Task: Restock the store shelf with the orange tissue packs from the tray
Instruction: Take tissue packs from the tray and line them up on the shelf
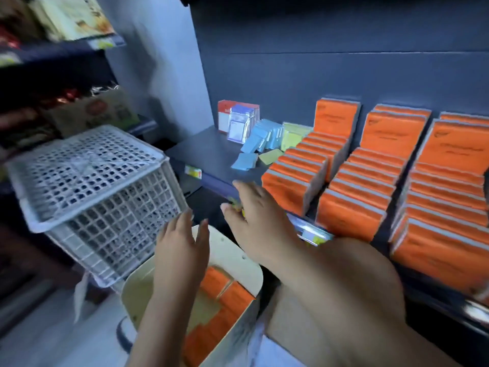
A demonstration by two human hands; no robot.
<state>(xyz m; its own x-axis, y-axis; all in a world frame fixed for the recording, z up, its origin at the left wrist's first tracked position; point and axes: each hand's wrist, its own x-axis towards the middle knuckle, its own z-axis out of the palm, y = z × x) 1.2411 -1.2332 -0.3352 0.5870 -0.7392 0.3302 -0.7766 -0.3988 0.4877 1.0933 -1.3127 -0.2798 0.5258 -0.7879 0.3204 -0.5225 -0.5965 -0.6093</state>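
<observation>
We judge the restock well advanced: three rows of orange tissue packs (352,181) stand on the shelf (211,152), beyond and right of the tray (235,252). Inside the tray, loose orange packs (227,295) line its right side, awaiting transfer. The left hand (182,242) hovers over the tray, fingers straight, empty. The right hand (254,218), beyond the tray at the shelf edge, is spread and empty. Left of the tray, a white basket (90,176) lies tipped.

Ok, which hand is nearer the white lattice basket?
Left. The left hand is over the tray, fingertips almost at the white lattice basket; the right hand is farther right, by the shelf edge.
</observation>
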